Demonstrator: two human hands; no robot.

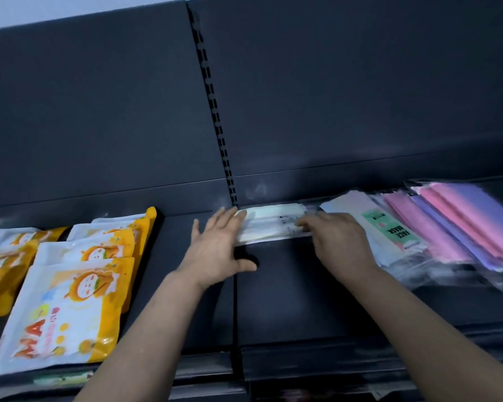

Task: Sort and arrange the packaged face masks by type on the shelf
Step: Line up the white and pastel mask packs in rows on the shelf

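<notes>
The left hand [215, 248] lies flat, fingers straight and thumb spread, with its fingertips resting on the left end of a pale mask pack [269, 227]. The right hand [340, 242] is arched over the pack's right end with its fingers bent down onto it; the thumb is hidden, so it cannot be told whether this hand grips the pack or only presses on it. The pale mask pack lies flat at the back of the dark shelf [288, 300], starting at the foot of the slotted upright [212, 103] and running to the right of it. Farther right of the upright, touching the right hand, lies a clear pack with a green "FACE MASK" label [389, 230], and beyond it overlapping packs of pink and purple masks [453, 221], blurred. Well to the left of the upright, orange-and-white cartoon packs [61, 309] lie in overlapping rows. The dark back panel [99, 111] rises on either side of the upright.
</notes>
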